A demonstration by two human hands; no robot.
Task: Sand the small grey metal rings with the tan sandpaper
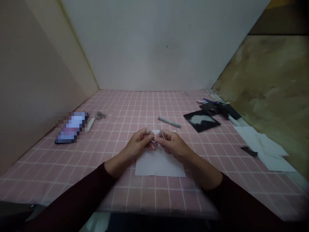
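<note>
My left hand (141, 140) is closed in a pinch around a small pale curved piece (154, 139), whose kind I cannot make out. Facing it, my right hand (174, 144) grips a thin pale strip with a narrow tip (159, 129), and its fingertips meet the curved piece. Both hands are held over a white sheet of paper (160, 164) lying on the table. Just beyond them rests a grey rod (169, 122). The fingers hide most of what is held.
A phone (73, 126) lies at left, beside a white flat stick (91, 124) and a small coiled grey item (100, 115). At right are a black sheet with white powder (201, 120), dark scraps (210, 108), white papers (265, 145) and a black strip (249, 151). Walls enclose the pink checked tabletop (120, 109).
</note>
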